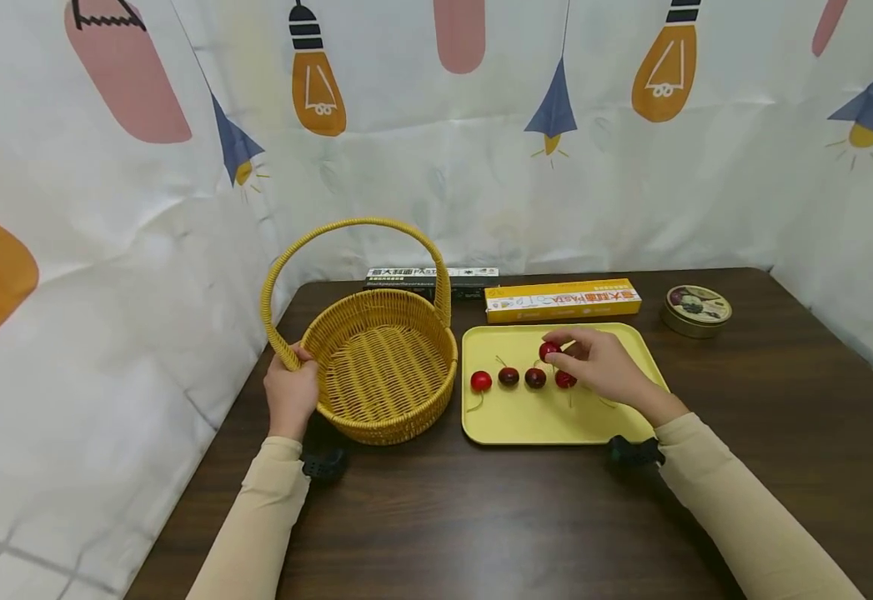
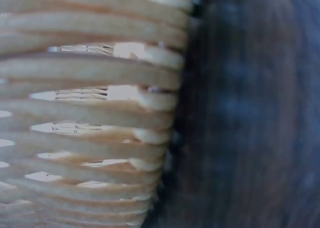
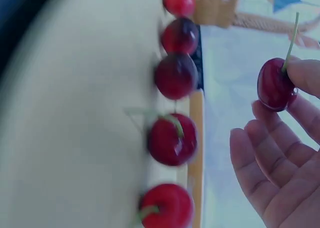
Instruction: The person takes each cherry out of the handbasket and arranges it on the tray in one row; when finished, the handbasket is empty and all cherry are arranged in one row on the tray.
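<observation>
My left hand [image 1: 291, 396] grips the yellow woven basket [image 1: 387, 429] at its left side, where the arched handle [image 1: 357, 222] meets the rim. Nothing lies inside the basket. Its wicker wall [image 2: 100, 72] fills much of the left wrist view, and the left fingers are out of sight there. Between thumb and fingertips, my right hand [image 1: 603, 367] pinches a dark red cherry [image 3: 274, 85] with its stem upward, held above the yellow tray [image 1: 526, 425]. Below it, several cherries lie in a row on the tray, among them a bright red cherry [image 1: 481, 382] at the left end and a darker cherry [image 1: 535, 378].
Behind the tray lies a yellow pasta box [image 1: 564, 302], with a black pasta box [image 1: 466, 283] behind the basket. A round tin [image 1: 696, 311] sits at the back right of the dark wooden table [image 1: 481, 517]. A patterned white curtain [image 1: 436, 183] hangs behind.
</observation>
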### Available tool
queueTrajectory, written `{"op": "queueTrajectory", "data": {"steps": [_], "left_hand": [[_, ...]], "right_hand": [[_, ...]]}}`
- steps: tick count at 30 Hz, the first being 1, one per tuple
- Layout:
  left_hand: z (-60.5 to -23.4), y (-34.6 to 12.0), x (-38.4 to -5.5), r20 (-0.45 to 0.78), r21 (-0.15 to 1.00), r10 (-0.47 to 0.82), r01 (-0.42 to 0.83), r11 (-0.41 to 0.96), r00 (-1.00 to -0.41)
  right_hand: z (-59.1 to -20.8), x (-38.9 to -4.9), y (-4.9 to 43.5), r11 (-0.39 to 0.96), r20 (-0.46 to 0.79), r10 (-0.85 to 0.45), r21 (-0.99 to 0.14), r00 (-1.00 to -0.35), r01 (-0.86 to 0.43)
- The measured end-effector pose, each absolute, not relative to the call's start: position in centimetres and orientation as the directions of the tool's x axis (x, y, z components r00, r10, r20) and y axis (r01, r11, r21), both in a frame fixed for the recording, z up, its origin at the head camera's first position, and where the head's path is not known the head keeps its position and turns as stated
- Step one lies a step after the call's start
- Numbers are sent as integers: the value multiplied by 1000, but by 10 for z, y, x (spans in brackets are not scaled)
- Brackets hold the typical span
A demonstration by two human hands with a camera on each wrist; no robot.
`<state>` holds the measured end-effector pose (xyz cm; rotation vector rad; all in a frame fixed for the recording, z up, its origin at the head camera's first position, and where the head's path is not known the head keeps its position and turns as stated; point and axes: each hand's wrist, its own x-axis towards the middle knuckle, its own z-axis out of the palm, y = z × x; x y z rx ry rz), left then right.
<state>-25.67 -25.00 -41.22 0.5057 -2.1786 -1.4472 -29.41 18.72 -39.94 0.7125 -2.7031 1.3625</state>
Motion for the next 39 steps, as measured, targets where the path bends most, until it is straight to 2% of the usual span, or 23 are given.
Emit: {"op": "queueTrajectory", "data": {"steps": [9,16,25,39], "left_hand": [[-413,-246,-259,194,939,-534,-3,345,-823],[-412,-244,-260,179,937,-522,-16,348,-834],[-408,-247,-259,162,938,-524,-34,344,-836],[-411,-255,-256,147,940,-550,-56,336,-822]], "right_hand": [[-385,-296,233,666,177,-355,-641,-918,-381],[-390,-288,266,723,159,-312,-600,-937,-343],[-398,-280,289,748,107,-277,-600,-955,-284],[-402,-280,295,705,75,-309,-651,-948,-281]]}}
